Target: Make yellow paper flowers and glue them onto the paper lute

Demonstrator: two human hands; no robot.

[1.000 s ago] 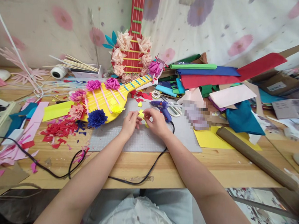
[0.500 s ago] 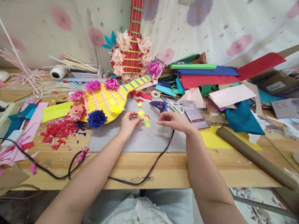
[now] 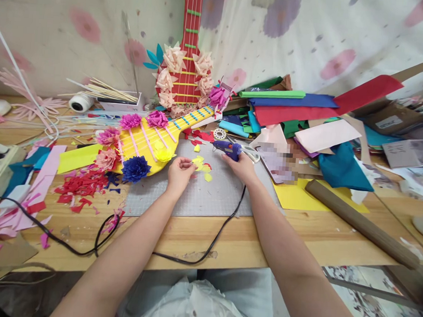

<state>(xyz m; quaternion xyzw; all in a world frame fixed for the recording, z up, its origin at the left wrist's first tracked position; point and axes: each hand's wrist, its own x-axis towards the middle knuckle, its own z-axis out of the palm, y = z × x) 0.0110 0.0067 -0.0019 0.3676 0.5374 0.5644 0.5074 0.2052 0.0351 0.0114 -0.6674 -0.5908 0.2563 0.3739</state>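
My left hand [image 3: 180,174] is closed in a pinch above the grey cutting mat [image 3: 208,202], with a yellow paper petal [image 3: 198,162] at its fingertips. More yellow petals [image 3: 208,177] and a small red scrap lie just beside it. My right hand [image 3: 242,169] is wrapped round the rear of a blue glue gun [image 3: 230,150], whose nozzle points left. Its handle is mostly hidden by my fingers. Left of my hands lies a yellow paper-covered guitar [image 3: 136,146] with pink and dark blue paper flowers and a yellow flower [image 3: 163,152] at its lower edge.
A black cord [image 3: 210,248] loops along the front of the wooden table. Scissors [image 3: 251,152], a phone [image 3: 274,163] and stacked coloured paper [image 3: 295,106] lie to the right. A red guitar [image 3: 188,79] stands at the back. Red scraps [image 3: 86,183] are heaped on the left.
My right hand has moved slightly left and onto the glue gun, taking hold of it. My left hand has barely moved and stays pinched beside the yellow petals.
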